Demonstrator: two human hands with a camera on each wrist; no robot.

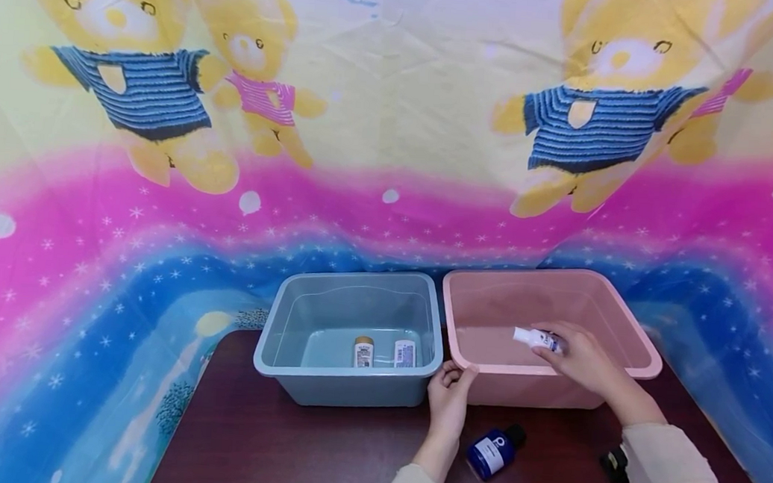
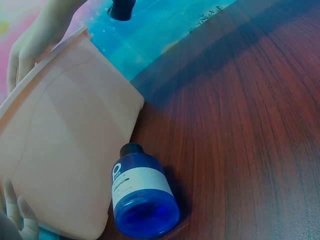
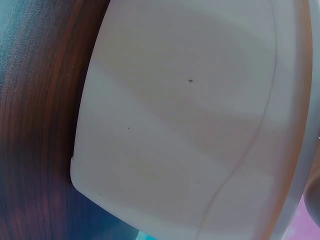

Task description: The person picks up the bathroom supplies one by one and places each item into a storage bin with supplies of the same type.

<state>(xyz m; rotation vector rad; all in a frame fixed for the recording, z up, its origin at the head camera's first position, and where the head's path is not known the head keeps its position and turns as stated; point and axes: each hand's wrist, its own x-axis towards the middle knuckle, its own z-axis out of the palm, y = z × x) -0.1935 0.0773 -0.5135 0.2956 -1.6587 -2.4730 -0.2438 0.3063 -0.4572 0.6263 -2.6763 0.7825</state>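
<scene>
My right hand (image 1: 577, 356) holds a small white bottle (image 1: 537, 339) over the inside of the pink basin (image 1: 531, 386), its white cap toward the left. The left wrist view shows this hand reaching over the rim, with the bottle hidden. My left hand (image 1: 448, 399) touches the basin's front left corner, thumb at the rim and fingers loosely bent by the gap between the basins. On the table in front lies a blue bottle (image 1: 490, 454) with a black cap and a white label. The pink basin's outer wall (image 3: 175, 130) fills most of the right wrist view.
A grey-blue basin (image 1: 356, 389) stands left of the pink one. In it are a gold-capped white bottle (image 1: 364, 354) and a white container (image 1: 405, 353). A black object (image 1: 615, 465) lies beside the right sleeve, partly hidden. A printed cloth (image 1: 376, 196) hangs behind the dark wooden table (image 1: 265, 442).
</scene>
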